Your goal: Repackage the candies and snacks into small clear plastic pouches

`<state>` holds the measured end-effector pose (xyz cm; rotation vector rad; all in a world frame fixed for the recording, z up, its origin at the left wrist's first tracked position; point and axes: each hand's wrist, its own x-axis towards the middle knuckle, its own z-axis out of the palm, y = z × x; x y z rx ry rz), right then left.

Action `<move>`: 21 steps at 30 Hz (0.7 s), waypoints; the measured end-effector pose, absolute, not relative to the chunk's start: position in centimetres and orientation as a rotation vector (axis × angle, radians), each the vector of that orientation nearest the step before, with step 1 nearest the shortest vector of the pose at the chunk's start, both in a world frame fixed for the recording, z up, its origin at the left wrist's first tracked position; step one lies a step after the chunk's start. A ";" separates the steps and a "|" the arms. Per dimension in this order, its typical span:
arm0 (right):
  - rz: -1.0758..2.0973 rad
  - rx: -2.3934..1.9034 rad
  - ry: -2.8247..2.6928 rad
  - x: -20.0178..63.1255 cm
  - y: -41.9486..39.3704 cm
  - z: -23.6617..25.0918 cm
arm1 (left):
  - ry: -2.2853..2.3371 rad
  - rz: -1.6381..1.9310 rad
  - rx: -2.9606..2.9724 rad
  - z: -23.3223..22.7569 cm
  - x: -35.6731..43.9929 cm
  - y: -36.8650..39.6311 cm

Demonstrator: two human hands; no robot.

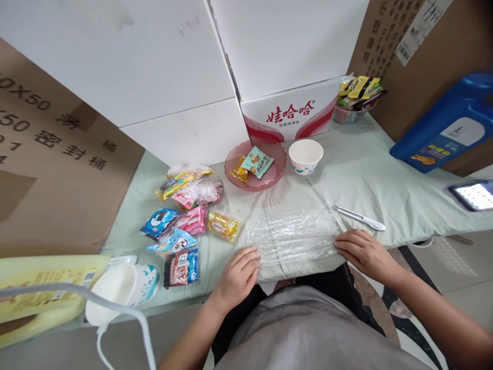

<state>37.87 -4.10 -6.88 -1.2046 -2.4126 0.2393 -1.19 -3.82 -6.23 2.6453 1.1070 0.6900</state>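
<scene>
A clear plastic bag (295, 236) lies crinkled and spread out flat near the front edge of the cloth-covered surface. My left hand (239, 275) is closed at the bag's lower left edge, fingers together. At the opposite end, my right hand (365, 253) has its fingers bent over the right edge of the bag. Just beyond the right hand lies a slim white-and-silver utility knife (359, 218). A yellow wrapped snack (223, 226) is left of the bag. Behind the bag, a pink glass bowl (256, 186) holds a teal snack packet (258, 162) and a yellow one.
A white paper cup (306, 156) stands beside the bowl. Several snack packets (181, 226) lie at left, near stacked paper cups (123, 290) and a grey cable (84, 293). At right are a blue bottle (447, 128), a phone (473, 195) and a filled tub (354, 114). Boxes stand behind.
</scene>
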 end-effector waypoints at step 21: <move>-0.172 -1.753 -2.022 33.1 1.3 -6.7 | 1.932 0.810 2.663 -5.5 4.3 0.7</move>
